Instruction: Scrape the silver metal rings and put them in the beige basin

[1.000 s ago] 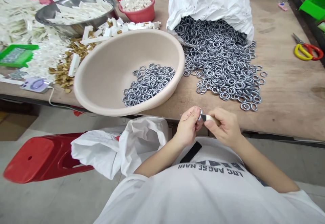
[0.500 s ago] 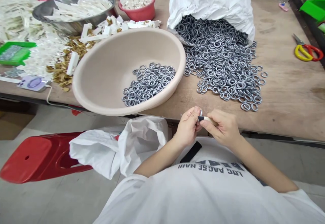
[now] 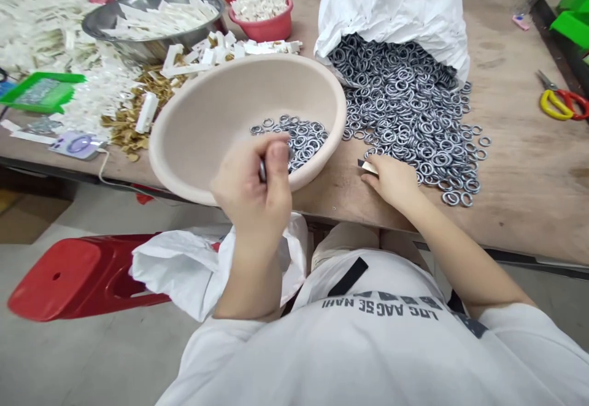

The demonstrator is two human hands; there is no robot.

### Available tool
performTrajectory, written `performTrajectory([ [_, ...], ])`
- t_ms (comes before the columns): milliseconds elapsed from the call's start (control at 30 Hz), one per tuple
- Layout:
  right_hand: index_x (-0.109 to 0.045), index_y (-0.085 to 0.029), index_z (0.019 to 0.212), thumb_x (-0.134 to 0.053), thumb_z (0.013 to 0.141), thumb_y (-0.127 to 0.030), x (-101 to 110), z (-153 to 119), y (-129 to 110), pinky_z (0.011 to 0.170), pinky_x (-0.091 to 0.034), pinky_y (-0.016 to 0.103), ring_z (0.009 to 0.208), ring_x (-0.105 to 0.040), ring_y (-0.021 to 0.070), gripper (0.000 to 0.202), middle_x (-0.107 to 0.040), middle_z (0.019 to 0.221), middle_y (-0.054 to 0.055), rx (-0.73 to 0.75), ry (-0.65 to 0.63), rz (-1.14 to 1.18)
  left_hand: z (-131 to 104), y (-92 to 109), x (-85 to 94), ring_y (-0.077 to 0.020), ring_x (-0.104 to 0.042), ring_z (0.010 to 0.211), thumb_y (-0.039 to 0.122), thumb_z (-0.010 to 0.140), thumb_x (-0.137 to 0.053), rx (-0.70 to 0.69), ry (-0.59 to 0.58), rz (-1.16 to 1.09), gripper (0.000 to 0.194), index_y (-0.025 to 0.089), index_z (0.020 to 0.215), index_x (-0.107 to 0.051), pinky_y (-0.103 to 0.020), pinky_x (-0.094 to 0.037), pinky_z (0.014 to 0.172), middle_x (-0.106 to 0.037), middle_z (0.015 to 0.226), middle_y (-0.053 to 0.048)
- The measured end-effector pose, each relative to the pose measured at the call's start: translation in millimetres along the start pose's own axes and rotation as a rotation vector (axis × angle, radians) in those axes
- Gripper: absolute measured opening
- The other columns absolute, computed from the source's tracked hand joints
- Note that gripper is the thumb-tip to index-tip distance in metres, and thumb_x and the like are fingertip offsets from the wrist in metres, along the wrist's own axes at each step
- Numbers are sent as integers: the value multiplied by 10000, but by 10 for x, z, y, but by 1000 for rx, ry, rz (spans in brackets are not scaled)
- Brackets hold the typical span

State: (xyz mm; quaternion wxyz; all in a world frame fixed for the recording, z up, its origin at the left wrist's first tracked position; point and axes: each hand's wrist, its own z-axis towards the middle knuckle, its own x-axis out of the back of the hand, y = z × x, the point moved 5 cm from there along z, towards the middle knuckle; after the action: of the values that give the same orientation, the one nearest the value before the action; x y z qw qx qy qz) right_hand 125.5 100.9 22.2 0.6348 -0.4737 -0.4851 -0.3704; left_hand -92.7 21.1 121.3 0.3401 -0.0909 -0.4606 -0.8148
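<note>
My left hand (image 3: 255, 188) is raised over the near rim of the beige basin (image 3: 193, 130), closed, with grey metal rings (image 3: 262, 172) partly showing between its fingers. How many it holds is hidden. Inside the basin lies a heap of similar rings (image 3: 310, 139), partly covered by that hand. My right hand (image 3: 394, 180) grips a small knife (image 3: 368, 166) with a dark blade and pale handle, pointing left. It is low over the table, at the near left edge of a large pile of loose rings (image 3: 414, 118) spilling from a white sack (image 3: 393, 7).
Yellow-and-red scissors (image 3: 559, 102) lie at the right. White and brown pieces, a steel bowl (image 3: 151, 41) and a red bowl (image 3: 264, 26) crowd the back left. A red stool (image 3: 55, 280) and an open white sack (image 3: 179, 271) stand below the table edge.
My hands have parted. The left has moved left and up to the basin, carrying rings; the right, still gripping the knife, has shifted forward to the ring pile.
</note>
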Motion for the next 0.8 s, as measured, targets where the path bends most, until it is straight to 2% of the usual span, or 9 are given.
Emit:
performTrajectory([
  [67, -629, -252, 1158, -555, 939, -374, -52, 78, -17, 712, -421, 337, 903, -673, 277, 262, -719, 1100, 91, -13, -31, -67, 179, -41, 77, -214, -640, 989, 423, 980, -484, -44, 37, 216, 285, 245, 1069, -687, -346, -447, 862, -699, 1017, -75],
  [167, -618, -242, 1176, -512, 954, -299, -80, 67, 17, 721, -418, 338, 899, -668, 271, 253, -701, 1120, 104, -35, -24, -97, 285, -112, -12, -217, -633, 921, 411, 989, -448, -50, -90, 408, 317, 221, 1080, -685, -351, -441, 842, -715, 979, -76],
  [267, -631, -225, 1143, -515, 955, -312, -51, -11, 69, 727, -411, 336, 889, -650, 262, 237, -679, 1107, 110, -42, 22, -47, 259, -143, -108, -226, -616, 876, 416, 981, -449, -27, -194, 478, 300, 228, 1018, -680, -353, -432, 829, -711, 918, -65],
  [333, -650, -215, 1064, -531, 953, -341, 2, -63, 89, 727, -406, 332, 884, -630, 252, 206, -663, 1060, 98, -35, 87, 68, 204, -102, -144, -243, -609, 921, 412, 971, -464, -41, -176, 464, 281, 230, 985, -678, -369, -423, 870, -711, 938, -73],
  [433, -642, -201, 889, -567, 938, -345, 111, -152, 102, 744, -404, 319, 874, -592, 219, 170, -633, 940, 60, -7, 205, 374, 33, 62, -254, -255, -592, 1040, 383, 953, -507, -155, -84, 272, 240, 220, 995, -678, -391, -389, 973, -713, 1057, -93],
  [500, -610, -199, 819, -569, 941, -361, 166, -232, 108, 722, -406, 301, 795, -559, 183, 206, -598, 825, 25, -14, 234, 633, -142, 152, -462, -240, -600, 1037, 351, 942, -533, -202, -186, 80, 215, 217, 1026, -679, -376, -384, 993, -718, 1054, -87],
  [633, -579, -204, 810, -599, 924, -457, 221, -452, 45, 631, -407, 264, 651, -493, 133, 278, -545, 708, -18, -69, 189, 1055, -456, 129, -905, -220, -594, 930, 409, 927, -562, 22, -399, -165, 275, 212, 1090, -663, -324, -414, 873, -708, 1020, -83],
  [733, -595, -205, 845, -623, 912, -458, 251, -623, -34, 640, -442, 267, 672, -536, 134, 263, -589, 754, -8, -74, 178, 1181, -603, 79, -1108, -176, -561, 778, 463, 947, -512, 237, -480, -434, 310, 193, 875, -647, -274, -409, 739, -654, 814, -47],
  [800, -635, -211, 922, -652, 899, -439, 281, -708, -73, 691, -467, 286, 732, -574, 148, 229, -623, 818, 5, -16, 187, 1159, -685, 54, -1201, -138, -508, 649, 511, 943, -499, 416, -515, -687, 383, 181, 775, -596, -246, -383, 629, -577, 681, -16],
])
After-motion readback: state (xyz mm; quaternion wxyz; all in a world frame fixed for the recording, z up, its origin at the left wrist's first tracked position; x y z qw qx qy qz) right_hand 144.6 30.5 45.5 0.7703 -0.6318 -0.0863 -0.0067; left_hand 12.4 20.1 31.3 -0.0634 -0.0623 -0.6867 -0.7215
